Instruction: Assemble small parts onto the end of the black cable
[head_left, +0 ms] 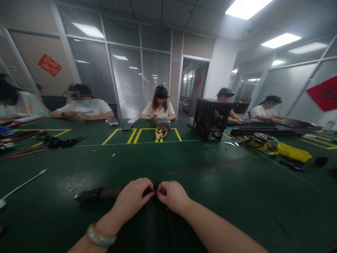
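Observation:
Close together near the front of the green table, my left hand (135, 193) and my right hand (173, 195) are both closed in a pinch. Their fingertips almost meet over a small dark piece (155, 190), too small and dim to name. Behind my left wrist lies a dark rod-shaped thing (91, 195) with a shiny tip pointing left; its right end is hidden by my left hand. I cannot tell whether the small piece belongs to it. Dark bands run down the table below my hands, perhaps a strip or only shadow.
A white cable (25, 184) lies at the left, with bundled wires (52, 142) farther back. Across the green table (210, 189) stand a black computer case (212, 119) and a power supply with coloured wires (163, 123). Yellow parts (293, 151) lie right. Several people sit opposite.

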Available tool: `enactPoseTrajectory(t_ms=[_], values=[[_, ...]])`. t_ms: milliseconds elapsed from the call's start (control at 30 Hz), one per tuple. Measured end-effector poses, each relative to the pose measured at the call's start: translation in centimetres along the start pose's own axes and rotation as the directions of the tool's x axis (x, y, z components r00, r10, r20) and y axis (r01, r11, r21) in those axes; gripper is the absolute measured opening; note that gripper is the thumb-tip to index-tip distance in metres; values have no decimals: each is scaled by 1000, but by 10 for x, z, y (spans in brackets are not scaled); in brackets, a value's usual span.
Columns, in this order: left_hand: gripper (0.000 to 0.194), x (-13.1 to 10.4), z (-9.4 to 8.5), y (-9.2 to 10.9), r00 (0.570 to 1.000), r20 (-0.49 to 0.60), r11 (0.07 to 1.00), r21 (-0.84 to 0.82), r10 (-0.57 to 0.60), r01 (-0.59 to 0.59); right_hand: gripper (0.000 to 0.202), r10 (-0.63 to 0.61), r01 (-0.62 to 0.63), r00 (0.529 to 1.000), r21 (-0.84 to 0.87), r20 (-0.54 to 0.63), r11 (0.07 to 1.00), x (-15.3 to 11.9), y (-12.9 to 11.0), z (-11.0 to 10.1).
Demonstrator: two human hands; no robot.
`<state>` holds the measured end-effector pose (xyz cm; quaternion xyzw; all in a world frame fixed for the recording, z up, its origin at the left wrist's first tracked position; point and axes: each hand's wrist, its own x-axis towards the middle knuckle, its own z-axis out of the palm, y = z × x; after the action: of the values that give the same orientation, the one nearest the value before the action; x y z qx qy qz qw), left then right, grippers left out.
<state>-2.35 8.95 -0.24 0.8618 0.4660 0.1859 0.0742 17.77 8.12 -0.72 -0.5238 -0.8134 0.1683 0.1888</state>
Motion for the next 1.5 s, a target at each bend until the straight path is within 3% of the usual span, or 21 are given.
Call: enactPoseTrajectory(t_ms=[200, 933, 1200, 1500], values=[[8, 1, 0, 0, 1000, 10, 1000, -7, 13, -13, 16, 9, -9, 999, -11, -37, 1000, 1, -2, 3], [8, -2, -1, 3, 999, -25, 999, -25, 39, -40, 16, 34, -34, 999, 55, -4, 998, -2, -7, -3], [15, -3, 5, 3, 987, -134, 996, -22, 85, -89, 14, 45, -45, 999, 42, 5, 998, -1, -7, -4], [20, -4, 6, 4, 984, -135, 993, -14, 113, -116, 14, 10, -9, 1000, 78, -7, 997, 1, 0, 1]])
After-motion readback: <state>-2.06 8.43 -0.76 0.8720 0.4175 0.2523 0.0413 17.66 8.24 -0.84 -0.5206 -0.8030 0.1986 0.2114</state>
